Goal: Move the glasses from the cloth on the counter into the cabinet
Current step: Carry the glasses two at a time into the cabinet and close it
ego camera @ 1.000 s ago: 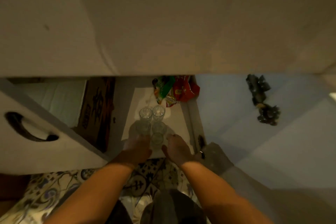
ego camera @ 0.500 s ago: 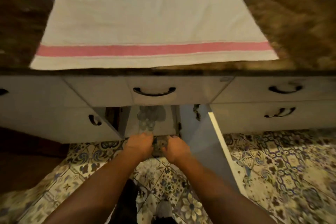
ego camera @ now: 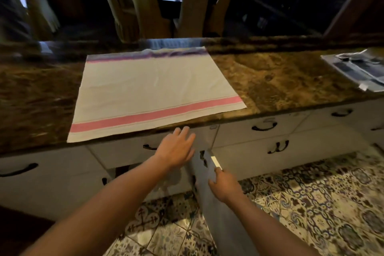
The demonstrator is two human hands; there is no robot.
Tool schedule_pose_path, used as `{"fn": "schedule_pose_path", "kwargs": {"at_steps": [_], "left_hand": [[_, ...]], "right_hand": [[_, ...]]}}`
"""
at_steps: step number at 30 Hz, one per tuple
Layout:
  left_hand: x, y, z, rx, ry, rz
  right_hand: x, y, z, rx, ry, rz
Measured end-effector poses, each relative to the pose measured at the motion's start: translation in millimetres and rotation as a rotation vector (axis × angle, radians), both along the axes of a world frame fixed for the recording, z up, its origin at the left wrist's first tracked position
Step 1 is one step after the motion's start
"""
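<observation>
White, pink-striped cloth [ego camera: 153,89] is seen bare at the tabletop's [ego camera: 280,81] front edge; no glasses are visible. Below, the cabinet door [ego camera: 224,224] is grasped by the nearer right hand [ego camera: 225,188]; the left hand [ego camera: 176,148] is released.

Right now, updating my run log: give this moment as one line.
cloth: no glasses | left hand: open, by counter edge | right hand: grips open cabinet door
</observation>
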State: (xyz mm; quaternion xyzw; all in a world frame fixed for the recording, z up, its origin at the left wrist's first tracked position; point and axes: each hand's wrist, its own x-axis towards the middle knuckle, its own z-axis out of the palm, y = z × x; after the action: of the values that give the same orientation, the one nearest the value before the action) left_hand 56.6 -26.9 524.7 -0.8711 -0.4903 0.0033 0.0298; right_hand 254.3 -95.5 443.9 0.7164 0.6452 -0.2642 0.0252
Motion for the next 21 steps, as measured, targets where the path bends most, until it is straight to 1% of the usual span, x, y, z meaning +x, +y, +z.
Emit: {"fn": "schedule_pose_path", "kwargs": {"at_steps": [2, 3, 6, 9, 13, 17, 21], "left_hand": [[-9, 26, 11, 0.118, -0.039, 0.048], [-16, 39, 13, 0.130, -0.066, 0.109], [-38, 68, 4, 0.054, -0.081, 0.312], [-52, 89, -12, -0.040, -0.099, 0.436], [-52, 98, -23, -0.013, -0.121, 0.449], [-52, 99, -24, 0.023, -0.109, 0.445], [-52, 101, -22, 0.024, -0.062, 0.463]], "right_hand": [[13, 2, -7, -0.020, -0.007, -0.059], [19, 2, -12, -0.023, -0.020, -0.083], [32, -7, -32, -0.053, -0.031, -0.188], [41, -19, -56, -0.106, 0.019, -0.260], [47, -22, -77, -0.192, 0.178, -0.352], [47, -11, -85, -0.213, 0.337, -0.518], [50, 8, -79, -0.375, 0.470, -0.707]]}}
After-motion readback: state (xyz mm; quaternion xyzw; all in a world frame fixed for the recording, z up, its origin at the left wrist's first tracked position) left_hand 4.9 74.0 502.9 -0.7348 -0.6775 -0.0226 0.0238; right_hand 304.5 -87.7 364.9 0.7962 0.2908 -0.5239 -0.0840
